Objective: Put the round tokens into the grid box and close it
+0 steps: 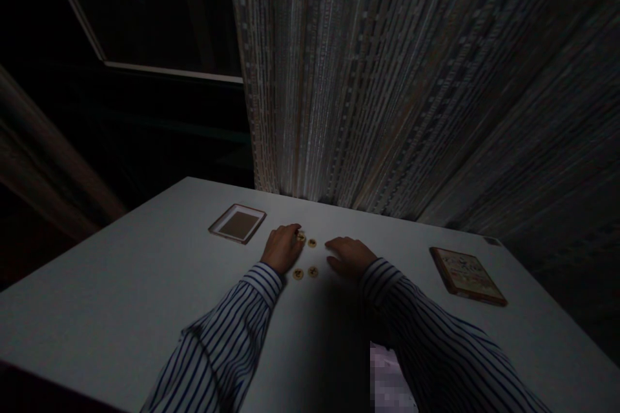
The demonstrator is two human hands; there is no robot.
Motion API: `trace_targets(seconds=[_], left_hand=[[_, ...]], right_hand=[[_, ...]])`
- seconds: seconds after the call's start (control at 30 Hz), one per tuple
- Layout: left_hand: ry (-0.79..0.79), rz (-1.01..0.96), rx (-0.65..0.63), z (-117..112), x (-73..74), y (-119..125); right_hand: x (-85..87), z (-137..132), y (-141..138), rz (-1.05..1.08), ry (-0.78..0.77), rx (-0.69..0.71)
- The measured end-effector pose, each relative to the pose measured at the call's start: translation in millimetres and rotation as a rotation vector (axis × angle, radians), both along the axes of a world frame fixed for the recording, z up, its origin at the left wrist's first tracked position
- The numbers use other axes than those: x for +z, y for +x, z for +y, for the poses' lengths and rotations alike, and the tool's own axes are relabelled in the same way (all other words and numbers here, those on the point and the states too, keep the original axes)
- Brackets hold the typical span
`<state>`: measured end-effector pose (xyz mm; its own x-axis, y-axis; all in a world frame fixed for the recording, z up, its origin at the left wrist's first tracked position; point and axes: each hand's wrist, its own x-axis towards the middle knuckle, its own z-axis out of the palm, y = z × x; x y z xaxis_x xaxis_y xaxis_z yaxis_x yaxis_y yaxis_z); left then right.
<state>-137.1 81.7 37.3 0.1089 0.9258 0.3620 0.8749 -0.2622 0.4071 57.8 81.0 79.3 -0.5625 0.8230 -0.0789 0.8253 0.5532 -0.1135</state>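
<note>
The desk (pixel 121 310) has a smooth, matt white top, and the small discs (pixel 312 243) at its middle look like pale wood. Toward the desk's left lies a wood-rimmed tray (pixel 237 223) with a dull brown inside, and toward its right a wood-framed board (pixel 467 275) with a printed face. Striped cloth sleeves (pixel 227 342) cross the desk, and a rough, ribbed curtain (pixel 387 77) hangs behind it.

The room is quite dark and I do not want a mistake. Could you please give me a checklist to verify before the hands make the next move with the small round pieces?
1. The left hand touches a round piece: ok, fingertips on it.
2. The other three pieces lie apart, uncovered: ok.
3. The right hand is empty: cannot tell, palm down on the table.
4. The tray holds nothing: ok.
5. The patterned board lies flat, away from both hands: ok.
6. Marks on pieces readable: not ok, too dark.
</note>
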Motion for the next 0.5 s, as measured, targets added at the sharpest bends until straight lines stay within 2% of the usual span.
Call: trace_targets(seconds=[0.5], left_hand=[[0.263,-0.144,-0.113,-25,18.7,8]], right_hand=[[16.7,-20,13,0.118,0.04,-0.036]])
